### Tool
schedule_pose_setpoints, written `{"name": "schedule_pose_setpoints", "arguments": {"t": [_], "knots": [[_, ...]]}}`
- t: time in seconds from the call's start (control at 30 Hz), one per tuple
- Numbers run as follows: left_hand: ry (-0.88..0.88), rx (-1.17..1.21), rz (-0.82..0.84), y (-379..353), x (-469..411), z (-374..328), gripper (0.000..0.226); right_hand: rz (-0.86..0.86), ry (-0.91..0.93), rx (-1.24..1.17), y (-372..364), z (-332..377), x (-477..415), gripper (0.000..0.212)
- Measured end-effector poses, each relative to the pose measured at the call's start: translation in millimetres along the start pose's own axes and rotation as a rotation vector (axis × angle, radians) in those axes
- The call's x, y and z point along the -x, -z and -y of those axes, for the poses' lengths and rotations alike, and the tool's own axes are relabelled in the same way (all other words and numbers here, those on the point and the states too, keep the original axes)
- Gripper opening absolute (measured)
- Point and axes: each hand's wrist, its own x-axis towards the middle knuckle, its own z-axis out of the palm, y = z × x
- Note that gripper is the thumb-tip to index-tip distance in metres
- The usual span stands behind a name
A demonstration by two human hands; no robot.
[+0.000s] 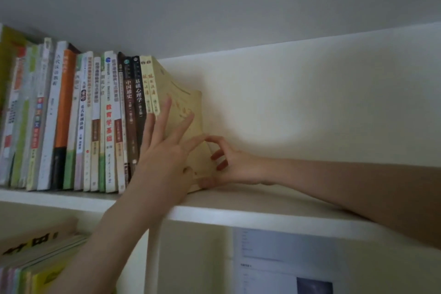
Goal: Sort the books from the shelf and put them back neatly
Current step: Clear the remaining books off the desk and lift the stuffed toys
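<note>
Pressing the yellow book [181,93], left hand [164,153] flat, right hand [230,162] pinching its edge

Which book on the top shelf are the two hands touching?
The pale yellow book at the right end of the row: the left hand presses flat on its cover, the right hand holds its lower edge. Other books show spines.

About twenty upright books [109,114], two hands [167,160] [235,164]

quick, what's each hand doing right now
Left hand: open, fingers flat against the pale yellow paperback book cover.
Right hand: fingers curled, pinching that book's lower edge.
</note>
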Motion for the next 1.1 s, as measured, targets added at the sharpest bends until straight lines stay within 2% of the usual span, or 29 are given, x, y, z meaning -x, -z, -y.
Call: {"name": "schedule_pose_setpoints", "arguments": {"t": [0.07, 0.17, 0.23, 0.3, 0.47, 0.57, 0.63, 0.77, 0.87, 0.93, 1.1], "knots": [[-0.020, 0.013, -0.012, 3.5, -2.0, -3.1, 0.070, -0.003, -0.018, 0.000, 0.3, 0.4, -0.4, 0.104], [0.007, 0.015, -0.008, 8.7, 0.6, -6.3, 0.051, 0.015, -0.012, 0.000, -1.8, 4.0, 4.6, 0.103], [0.020, 0.091, -0.105, 14.6, 3.4, -11.6, 0.035, 0.010, 0.000, -0.006, -1.7, 9.2, 7.9, 0.102], [-0.002, 0.179, -0.163, 17.6, 4.8, -15.6, 0.029, -0.008, -0.005, -0.033, -3.2, 11.5, 7.8, 0.098], [0.024, 0.018, -0.027, 12.3, -0.4, -21.7, 0.018, 0.053, -0.076, -0.015, -2.7, 2.8, 8.5, 0.101], [0.104, 0.067, 0.019, 16.2, -0.6, -25.2, 0.020, 0.137, -0.096, 0.018, 9.9, 10.8, 22.8, 0.096], [0.122, 0.100, 0.044, 17.2, -2.0, -23.6, 0.025, 0.129, -0.117, 0.075, 18.0, 18.0, 39.2, 0.090], [0.187, 0.416, -0.035, 36.0, -4.9, -48.5, 0.023, 0.067, -0.163, 0.127, 35.5, 26.3, 88.2, 0.086], [0.161, 0.713, 0.010, 55.1, -6.6, -84.5, 0.019, -0.027, -0.182, 0.145, 51.3, 35.0, 137.5, 0.083], [0.122, 0.882, 0.041, 67.5, -4.2, -111.9, 0.019, -0.130, -0.173, 0.166, 59.9, 42.7, 175.9, 0.078], [-0.023, 1.135, 0.072, 84.5, 17.3, -189.4, 0.021, -0.320, -0.139, 0.251, 68.4, 60.6, 287.5, 0.063]]}}
